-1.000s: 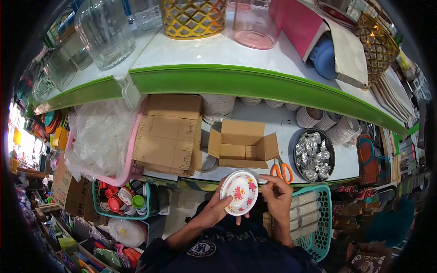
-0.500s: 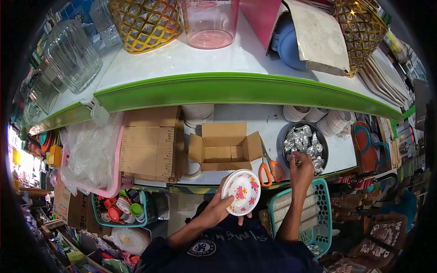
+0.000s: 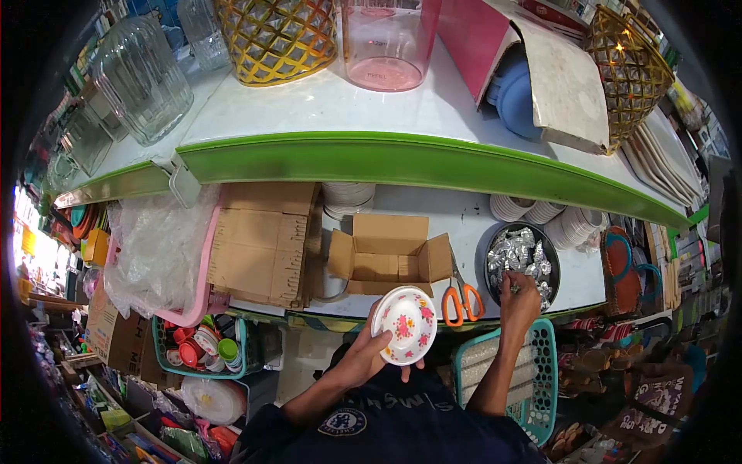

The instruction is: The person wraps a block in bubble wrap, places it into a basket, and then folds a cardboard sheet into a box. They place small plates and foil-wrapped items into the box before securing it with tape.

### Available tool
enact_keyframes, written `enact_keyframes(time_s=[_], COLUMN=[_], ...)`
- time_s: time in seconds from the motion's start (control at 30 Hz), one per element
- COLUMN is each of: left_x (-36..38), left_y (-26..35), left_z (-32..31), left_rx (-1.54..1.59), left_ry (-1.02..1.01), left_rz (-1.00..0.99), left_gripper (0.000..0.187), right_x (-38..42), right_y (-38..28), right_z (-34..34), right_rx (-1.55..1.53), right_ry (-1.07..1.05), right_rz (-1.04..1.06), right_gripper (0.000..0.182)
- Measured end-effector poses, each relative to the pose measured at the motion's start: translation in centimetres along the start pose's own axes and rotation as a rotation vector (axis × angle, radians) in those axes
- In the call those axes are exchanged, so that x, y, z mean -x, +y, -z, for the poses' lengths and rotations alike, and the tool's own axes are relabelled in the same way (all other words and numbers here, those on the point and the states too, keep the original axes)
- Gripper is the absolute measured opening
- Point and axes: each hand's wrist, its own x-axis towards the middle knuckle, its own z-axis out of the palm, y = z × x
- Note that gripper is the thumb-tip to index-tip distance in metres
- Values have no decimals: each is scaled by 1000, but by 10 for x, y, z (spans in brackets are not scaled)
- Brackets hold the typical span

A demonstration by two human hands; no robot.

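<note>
In my left hand (image 3: 363,354) is a small white bowl (image 3: 404,325) with pink and yellow flowers, its inside facing me and my thumb over the rim. My right hand (image 3: 521,300) is at the near edge of a round black pan (image 3: 491,267) filled with crumpled silver foil pieces (image 3: 516,251). Its fingers are pinched together; what they hold, if anything, is too small to tell. Between the hands lie orange-handled scissors (image 3: 462,304). An open cardboard box (image 3: 390,259) stands beyond the floral bowl.
Flattened cardboard (image 3: 259,251) is stacked left of the box, beside a pink tray (image 3: 202,274) of clear plastic wrap. White bowl stacks (image 3: 576,226) stand behind the pan. A green-edged shelf (image 3: 402,158) overhangs the worktop. A teal basket (image 3: 547,371) sits below my right arm.
My view has shifted slightly. The right hand stays at the pan's near edge, its fingers a little lower over the foil. The floral bowl remains in my left hand.
</note>
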Motion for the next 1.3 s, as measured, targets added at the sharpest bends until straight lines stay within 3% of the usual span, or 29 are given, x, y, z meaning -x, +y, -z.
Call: enact_keyframes(time_s=[0.13,0.2,0.27,0.33,0.37,0.43,0.77,1.0,1.1,1.13,1.2,1.23,1.3], left_x=[2,2,3,3,3,5,3,-2,-7,-8,-11,-13,-16], left_y=[-2,-4,-6,-8,-8,-6,-8,-8,-11,-13,-16,-17,-18], left_z=[5,8,9,12,13,11,13,10,8,8,8,7,5], left_rx=[66,121,129,127,126,115,114,131,144,152,159,153,146], left_ry=[-47,-112,-122,-127,-129,-128,-150,-173,-184,-208,-237,-253,-271], left_rz=[0,3,-17,-9,-4,0,29,91,129,134,149,163,181], left_gripper=[67,64,63,62,62,61,58,59,59,58,58,58,58], right_x=[4,13,25,35,35,34,36,31,26,22,11,7,1], right_y=[-9,-21,-37,-63,-72,-86,-101,-87,-73,-69,-58,-49,-29], right_z=[6,11,15,33,39,48,49,51,45,43,39,34,22], right_rx=[-192,-516,-603,-700,-698,-633,-580,-649,-655,-648,-475,-473,-173], right_ry=[20,-64,-43,-85,-85,-152,-337,-347,-118,-110,-97,-91,-76], right_rz=[-92,-62,8,252,252,617,835,703,391,381,100,93,66], right_gripper=[15,13,10,11,11,16,30,26,17,17,15,15,16])
